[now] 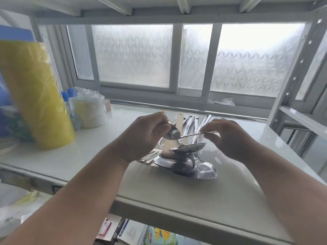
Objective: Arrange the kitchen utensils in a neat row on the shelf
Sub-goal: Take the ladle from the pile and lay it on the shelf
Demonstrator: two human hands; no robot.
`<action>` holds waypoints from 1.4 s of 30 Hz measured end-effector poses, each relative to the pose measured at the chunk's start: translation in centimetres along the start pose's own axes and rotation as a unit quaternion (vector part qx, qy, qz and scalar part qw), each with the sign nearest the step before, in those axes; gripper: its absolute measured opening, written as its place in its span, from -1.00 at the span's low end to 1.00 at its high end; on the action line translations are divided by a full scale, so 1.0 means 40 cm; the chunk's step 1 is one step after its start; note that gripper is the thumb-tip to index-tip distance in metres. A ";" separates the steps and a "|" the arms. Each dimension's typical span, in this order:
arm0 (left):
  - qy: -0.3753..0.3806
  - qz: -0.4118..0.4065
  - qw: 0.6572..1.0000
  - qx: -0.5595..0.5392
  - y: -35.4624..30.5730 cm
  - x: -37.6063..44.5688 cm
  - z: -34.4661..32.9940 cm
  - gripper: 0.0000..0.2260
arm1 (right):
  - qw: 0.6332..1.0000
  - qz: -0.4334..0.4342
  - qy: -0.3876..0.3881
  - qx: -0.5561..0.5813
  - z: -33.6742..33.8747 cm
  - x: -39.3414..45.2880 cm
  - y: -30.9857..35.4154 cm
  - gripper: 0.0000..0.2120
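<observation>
Left hand point(141, 137) cups the bowl of a small shiny steel spoon point(174, 134) | right hand point(228, 137) pinches its slim handle | long axis runs left-right between both grips | hovering just above the heaped steel utensils point(184, 156) on the white shelf point(177, 200)

two hands point(141, 137), one shelf point(177, 191), one yellow roll point(35, 96).

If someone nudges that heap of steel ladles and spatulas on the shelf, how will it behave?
The heap of utensils is stacked loosely, bowls overlapping, so it would probably shift and clatter apart. The polished steel looks slippery on the smooth shelf. Rigid and likely fairly heavy.
</observation>
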State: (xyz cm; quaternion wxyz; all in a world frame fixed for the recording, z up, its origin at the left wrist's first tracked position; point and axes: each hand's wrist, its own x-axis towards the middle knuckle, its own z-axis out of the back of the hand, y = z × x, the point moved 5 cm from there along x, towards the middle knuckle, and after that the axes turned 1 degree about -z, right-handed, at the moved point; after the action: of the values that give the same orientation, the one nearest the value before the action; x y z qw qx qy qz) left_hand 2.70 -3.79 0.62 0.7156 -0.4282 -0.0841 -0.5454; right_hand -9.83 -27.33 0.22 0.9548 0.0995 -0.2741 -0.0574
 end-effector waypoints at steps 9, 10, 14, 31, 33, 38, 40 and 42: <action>-0.055 -0.051 0.997 0.021 -0.021 0.012 -0.009 -0.84 | 0.998 0.016 -0.057 -0.001 0.036 -0.014 0.040 -0.75; -0.059 -0.052 0.997 0.022 -0.018 0.002 -0.010 -0.82 | 0.997 0.029 -0.067 0.012 0.036 -0.023 0.064 -0.73; -0.090 -0.050 0.992 0.074 -0.009 0.005 0.014 -0.80 | 0.985 0.021 0.031 0.167 0.082 -0.047 0.170 -0.76; 0.086 0.036 0.957 0.276 -0.103 -0.007 0.004 -0.72 | 0.992 0.027 -0.018 -0.125 0.175 -0.167 0.169 -0.80; 0.152 0.030 0.953 0.259 -0.117 0.000 -0.016 -0.64 | 0.994 0.020 -0.005 -0.108 0.186 -0.203 0.152 -0.79; 0.072 -0.100 0.954 0.274 -0.156 0.120 0.019 -0.63 | 0.993 0.078 -0.063 -0.064 0.247 -0.271 0.181 -0.83; 0.063 -0.154 0.932 0.321 -0.154 0.172 0.046 -0.60 | 0.990 0.089 -0.091 -0.062 0.250 -0.276 0.199 -0.94; 0.088 -0.162 0.909 0.373 -0.139 0.210 0.070 -0.49 | 0.989 0.097 -0.095 -0.060 0.245 -0.280 0.221 -0.86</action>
State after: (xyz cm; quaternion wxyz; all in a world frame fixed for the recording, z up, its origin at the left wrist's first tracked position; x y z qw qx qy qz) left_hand 2.20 -7.98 10.19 0.7297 -0.0605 -0.2860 -0.6182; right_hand -24.03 -18.43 4.59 0.9298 0.0086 -0.3679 0.0097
